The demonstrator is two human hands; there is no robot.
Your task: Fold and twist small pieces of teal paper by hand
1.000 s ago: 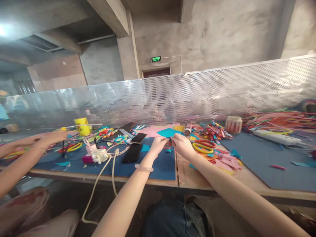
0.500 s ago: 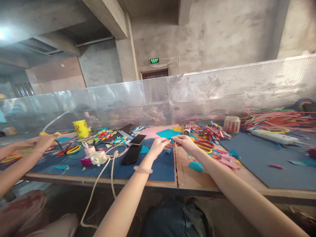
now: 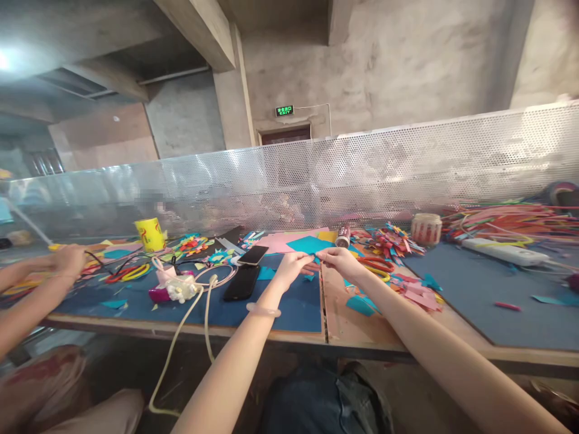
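Note:
My left hand (image 3: 292,266) and my right hand (image 3: 340,261) meet above the table, fingers pinched together on a small piece of coloured paper (image 3: 315,261) between them. The piece is too small to make out well. A clear bangle (image 3: 263,310) sits on my left wrist. Behind my hands lie a teal sheet (image 3: 309,243) and a pink sheet (image 3: 275,242). Two phones (image 3: 242,281) lie on the blue mat (image 3: 289,304) left of my left hand. Yellow and red scissors (image 3: 373,267) lie right of my right hand.
Another person's hands (image 3: 63,260) work at the far left, holding a stick-like tool. Paper scraps (image 3: 416,292), a yellow cup (image 3: 149,233), a small can (image 3: 343,236), a striped jar (image 3: 426,228), a white power strip (image 3: 504,251) and a charger with cable (image 3: 181,288) are on the table. A perforated metal screen (image 3: 362,172) stands behind.
My hands have stayed pinched together and lifted slightly. A teal scrap now lies on the wood below my right forearm. The other person's hands drew back leftward.

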